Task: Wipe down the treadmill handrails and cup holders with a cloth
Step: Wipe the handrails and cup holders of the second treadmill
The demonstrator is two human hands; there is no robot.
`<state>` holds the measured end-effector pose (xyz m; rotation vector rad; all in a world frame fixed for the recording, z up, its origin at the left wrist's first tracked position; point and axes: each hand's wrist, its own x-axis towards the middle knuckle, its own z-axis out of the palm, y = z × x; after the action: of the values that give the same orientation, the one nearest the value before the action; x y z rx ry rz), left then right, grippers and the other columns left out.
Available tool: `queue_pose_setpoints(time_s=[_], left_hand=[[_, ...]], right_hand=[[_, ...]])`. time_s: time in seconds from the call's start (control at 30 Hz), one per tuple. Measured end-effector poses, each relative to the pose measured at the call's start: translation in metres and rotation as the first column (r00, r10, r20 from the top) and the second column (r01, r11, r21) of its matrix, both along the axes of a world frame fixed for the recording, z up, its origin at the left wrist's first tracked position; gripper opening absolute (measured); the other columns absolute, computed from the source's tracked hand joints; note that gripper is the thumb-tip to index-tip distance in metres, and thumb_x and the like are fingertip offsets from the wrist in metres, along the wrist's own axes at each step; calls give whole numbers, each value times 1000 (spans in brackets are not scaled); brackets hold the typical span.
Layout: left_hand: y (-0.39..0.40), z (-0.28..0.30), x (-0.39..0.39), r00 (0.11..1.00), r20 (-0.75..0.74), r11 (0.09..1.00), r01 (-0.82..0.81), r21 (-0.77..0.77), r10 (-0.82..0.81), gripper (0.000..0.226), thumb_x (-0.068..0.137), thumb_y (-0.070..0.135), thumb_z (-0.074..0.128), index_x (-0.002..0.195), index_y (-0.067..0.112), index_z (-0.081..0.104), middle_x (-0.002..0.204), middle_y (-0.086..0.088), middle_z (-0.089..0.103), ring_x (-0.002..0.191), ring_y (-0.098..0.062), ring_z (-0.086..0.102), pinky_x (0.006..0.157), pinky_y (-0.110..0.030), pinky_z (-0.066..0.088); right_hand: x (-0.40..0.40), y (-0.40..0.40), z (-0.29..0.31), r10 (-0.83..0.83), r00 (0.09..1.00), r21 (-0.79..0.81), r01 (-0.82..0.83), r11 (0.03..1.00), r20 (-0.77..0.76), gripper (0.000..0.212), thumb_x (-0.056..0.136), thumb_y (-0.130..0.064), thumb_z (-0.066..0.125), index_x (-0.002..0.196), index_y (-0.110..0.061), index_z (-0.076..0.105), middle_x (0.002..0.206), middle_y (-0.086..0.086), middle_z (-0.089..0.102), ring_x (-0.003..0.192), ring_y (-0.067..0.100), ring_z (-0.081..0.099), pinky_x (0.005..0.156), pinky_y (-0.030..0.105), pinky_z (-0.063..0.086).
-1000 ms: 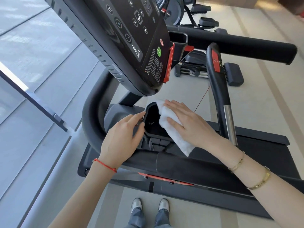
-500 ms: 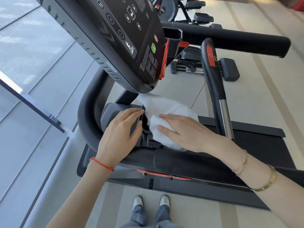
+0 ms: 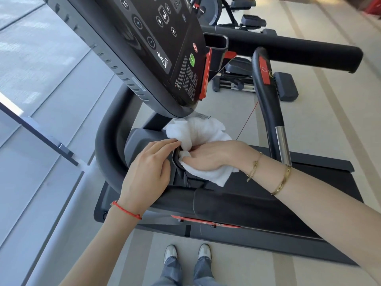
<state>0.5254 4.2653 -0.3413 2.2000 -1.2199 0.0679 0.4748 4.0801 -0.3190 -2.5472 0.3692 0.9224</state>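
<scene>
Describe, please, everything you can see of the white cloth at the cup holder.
The white cloth looks like soft, fluffy terry, bunched and crumpled. Its middle is pushed down into the dark cup holder by the right hand, whose fingers press into it. One rumpled part billows up beneath the console, showing a small printed tag; a flatter corner hangs out under the right wrist. The left hand rests at the holder's rim, fingertips touching the cloth's edge.

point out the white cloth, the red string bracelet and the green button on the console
white fluffy cloth (image 3: 198, 129), head view, bunched upper part
thin red string bracelet (image 3: 126, 210), head view, strand across the left wrist
green oval button (image 3: 192, 60), head view, its centre
</scene>
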Motion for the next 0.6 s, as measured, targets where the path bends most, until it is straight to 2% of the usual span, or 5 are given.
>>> queue_pose_setpoints(time_s=[0.13,0.23,0.47,0.53,0.6], left_hand=[[0,0,0,1000,-1,1000,-8,14,8,56,81,-8,45,128,17,62,132,9,60,122,-12,51,91,-17,40],[0,1,0,1000,0,1000,-2,21,2,57,81,-7,44,129,19,61,133,11,59,122,-11,51,92,-15,39],[1,3,-1,1000,-13,1000,4,21,-4,57,82,-7,43,129,20,61,134,14,58,120,-10,52,92,-11,36],[1,3,0,1000,-7,1000,-3,11,3,57,82,-6,44,129,20,61,133,14,59,120,-10,52,91,-14,38],[2,3,-1,1000,4,1000,-7,2,7,53,82,-3,42,126,19,62,130,13,60,116,-11,53,87,-18,42]], right_hand=[[3,-1,2,-19,998,-58,16,998,-60,59,90,-58,30,130,-21,54,133,9,55,122,35,49,101,48,40],[-3,-1,5,0,994,-106,-12,994,-109,55,92,-59,22,94,-19,59,111,3,55,105,25,48,89,34,32],[-35,6,14,138,964,-193,-94,977,229,55,102,-40,20,59,-20,49,61,-7,48,65,13,46,67,28,29],[-53,4,13,155,918,-189,-90,978,364,54,100,-41,22,65,-17,56,63,-2,52,69,14,47,72,30,32],[-75,-1,10,131,881,-138,-75,988,456,42,98,-45,27,86,-22,60,83,-2,54,101,8,39,102,31,29]])
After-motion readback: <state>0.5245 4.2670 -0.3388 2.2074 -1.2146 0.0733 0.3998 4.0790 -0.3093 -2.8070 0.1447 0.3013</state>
